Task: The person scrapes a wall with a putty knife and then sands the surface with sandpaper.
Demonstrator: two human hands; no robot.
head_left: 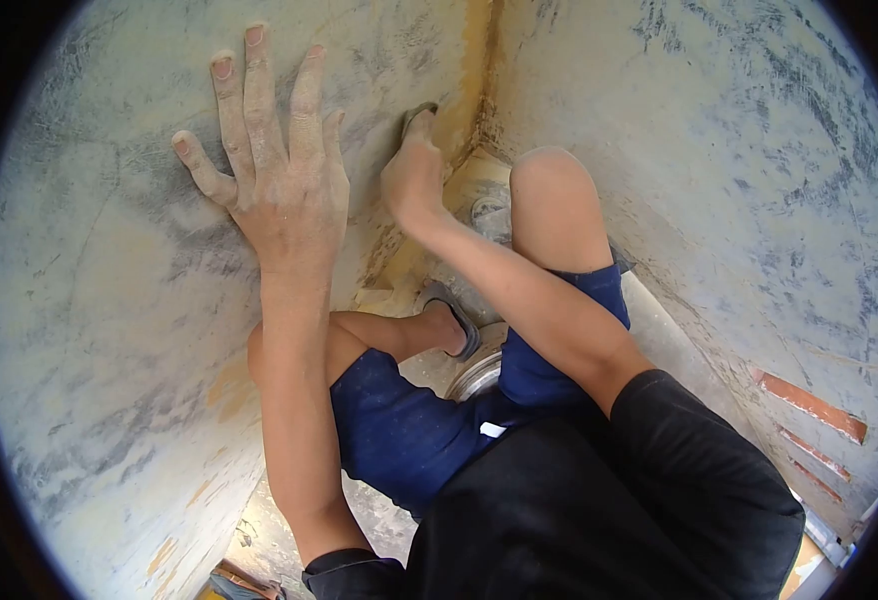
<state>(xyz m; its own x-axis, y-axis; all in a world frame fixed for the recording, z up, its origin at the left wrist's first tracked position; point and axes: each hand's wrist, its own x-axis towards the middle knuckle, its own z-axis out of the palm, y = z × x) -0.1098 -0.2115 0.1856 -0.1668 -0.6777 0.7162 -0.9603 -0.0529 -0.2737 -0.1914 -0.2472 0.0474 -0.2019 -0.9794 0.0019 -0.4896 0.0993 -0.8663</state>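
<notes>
My left hand [289, 195] lies flat on the left wall [139, 300] with its fingers spread; pale dust coats the fingers. Close to the inner corner, my right hand [414, 180] is closed and pressed to the same wall. Under its fingers shows the edge of a small dark piece [418, 114] that looks like sandpaper; most of it is hidden by the hand. The wall around both hands is pale, with dark grey smears. Down the corner [487, 75] runs a yellow-brown strip.
On the right stands a second smeared wall [759, 190], with reddish bare slots [814, 405] low down. My bent knees and sandalled foot [451, 322] are between the walls. A round metal rim [477, 375] shows beneath me. Some items [244, 582] lie at the bottom left.
</notes>
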